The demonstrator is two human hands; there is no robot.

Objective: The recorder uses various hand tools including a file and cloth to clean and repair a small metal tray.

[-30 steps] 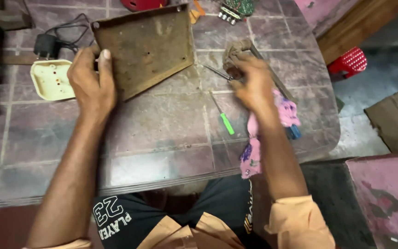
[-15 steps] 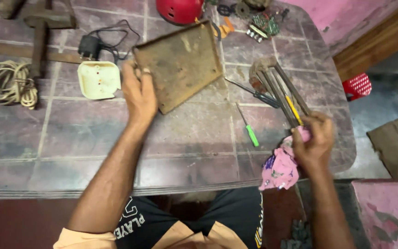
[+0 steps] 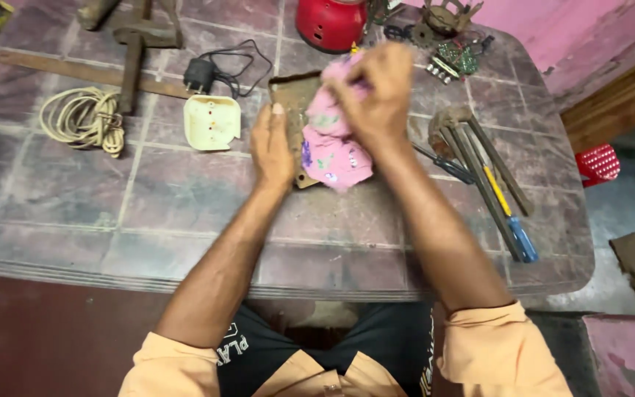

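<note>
Two bare hands meet over a rusty brown flat metal plate (image 3: 293,95) that lies on the tiled stone table (image 3: 185,198), toward the middle of its far half. The left hand (image 3: 273,151) lies flat on the plate's left side, fingers straight and together, thumb raised a little; it pins the plate down without closing around it. The right hand (image 3: 376,92) is closed in a loose fist on a crumpled pink patterned cloth (image 3: 332,143), which bunches below the fist and covers most of the plate's right part. The hand is blurred, so its finger positions are hard to read.

Just left of the plate lies a cream plastic socket box (image 3: 212,121), with a black plug adapter and its thin cable (image 3: 203,73) behind it. A coil of pale rope (image 3: 82,117) lies nearer the left edge, beside a long rusty iron tool (image 3: 130,55). At the far edge stands a red round casing (image 3: 331,22), and a small green circuit board (image 3: 456,57) sits toward the far right corner. Near the right edge lies a bundle of long metal tools (image 3: 479,158), among them a screwdriver with a yellow shaft and blue handle (image 3: 512,220).
</note>
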